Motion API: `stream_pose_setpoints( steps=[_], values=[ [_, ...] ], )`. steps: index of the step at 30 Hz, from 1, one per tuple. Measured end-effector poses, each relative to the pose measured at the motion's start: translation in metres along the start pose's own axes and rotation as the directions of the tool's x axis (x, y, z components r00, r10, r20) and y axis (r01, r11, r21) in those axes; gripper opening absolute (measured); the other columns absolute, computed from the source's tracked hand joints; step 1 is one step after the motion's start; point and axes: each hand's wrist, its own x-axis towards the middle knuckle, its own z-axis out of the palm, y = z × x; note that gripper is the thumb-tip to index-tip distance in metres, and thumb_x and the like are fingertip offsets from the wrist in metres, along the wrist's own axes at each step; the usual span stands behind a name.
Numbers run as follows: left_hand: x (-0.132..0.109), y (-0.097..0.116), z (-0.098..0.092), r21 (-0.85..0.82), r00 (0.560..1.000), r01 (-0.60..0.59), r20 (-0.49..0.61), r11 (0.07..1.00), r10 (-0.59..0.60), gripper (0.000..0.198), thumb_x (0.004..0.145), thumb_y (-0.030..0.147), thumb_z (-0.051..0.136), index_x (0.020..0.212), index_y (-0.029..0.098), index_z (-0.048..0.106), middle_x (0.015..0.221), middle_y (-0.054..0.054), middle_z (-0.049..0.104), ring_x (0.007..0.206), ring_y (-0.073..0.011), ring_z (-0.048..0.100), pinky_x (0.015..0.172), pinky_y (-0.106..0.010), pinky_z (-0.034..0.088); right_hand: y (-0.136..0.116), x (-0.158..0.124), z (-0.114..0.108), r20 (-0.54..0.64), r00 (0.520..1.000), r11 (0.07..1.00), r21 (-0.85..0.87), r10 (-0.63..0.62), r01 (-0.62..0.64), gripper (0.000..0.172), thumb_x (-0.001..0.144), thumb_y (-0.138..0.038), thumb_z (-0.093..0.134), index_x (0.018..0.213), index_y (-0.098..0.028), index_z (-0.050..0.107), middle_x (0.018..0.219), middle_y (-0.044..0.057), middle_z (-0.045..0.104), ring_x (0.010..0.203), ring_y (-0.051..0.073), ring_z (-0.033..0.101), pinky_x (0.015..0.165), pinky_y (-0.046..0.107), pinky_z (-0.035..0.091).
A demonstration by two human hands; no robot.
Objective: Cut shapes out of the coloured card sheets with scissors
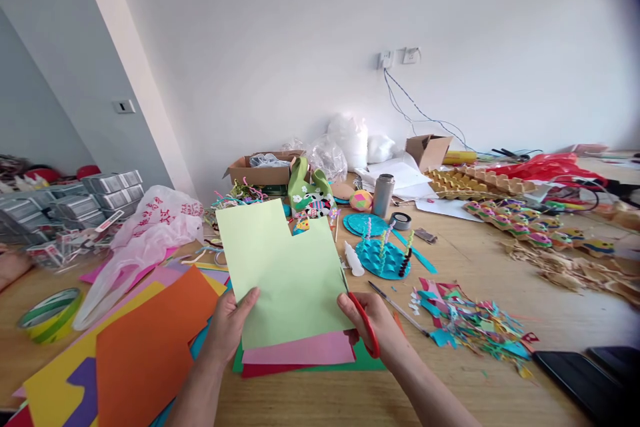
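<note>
A light green sheet of paper (287,273) with a notch cut from its top edge is held up between both hands. My left hand (234,321) grips its lower left edge, thumb on top. In my right hand (373,320) is a pair of red-handled scissors (369,333), the blades pointing up along the sheet's right edge. The right thumb also presses on that edge of the paper. Below it lie a pink sheet (305,350), a red sheet (273,369) and a green sheet (370,361) on the table.
Coloured paper, including an orange sheet (150,347), and a tape roll (53,317) lie to the left. Paper scraps (480,320) and a pen (400,307) are on the right. A blue egg-tray piece (383,260), a glue bottle (354,259) and a metal flask (383,195) stand beyond.
</note>
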Motion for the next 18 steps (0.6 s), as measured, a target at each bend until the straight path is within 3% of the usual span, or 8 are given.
stream_pose_setpoints(
  steps=[5, 18],
  values=[
    [-0.0007, 0.0011, 0.0, 0.008, 1.0, -0.008, 0.013, 1.0, 0.008, 0.04, 0.071, 0.042, 0.077, 0.101, 0.015, 0.074, 0.095, -0.011, 0.078, 0.103, -0.0331, 0.068, 0.087, -0.041, 0.053, -0.0004, 0.0002, 0.0009, -0.02, 1.0, 1.0, -0.018, 0.007, -0.007, 0.056, 0.072, -0.067, 0.062, 0.057, -0.022, 0.033, 0.048, -0.007, 0.032, 0.04, 0.013, 0.053, 0.045, 0.025, 0.046],
    [0.0003, -0.0023, -0.0018, -0.006, 1.0, -0.015, 0.023, 1.0, 0.015, 0.043, 0.072, 0.042, 0.077, 0.104, 0.014, 0.074, 0.1, -0.012, 0.076, 0.1, -0.033, 0.068, 0.083, -0.041, 0.054, 0.002, 0.0011, 0.0006, -0.044, 0.999, 1.0, -0.008, 0.004, -0.004, 0.055, 0.075, -0.064, 0.061, 0.056, -0.022, 0.032, 0.044, -0.007, 0.035, 0.038, 0.012, 0.052, 0.038, 0.021, 0.033]
  ],
)
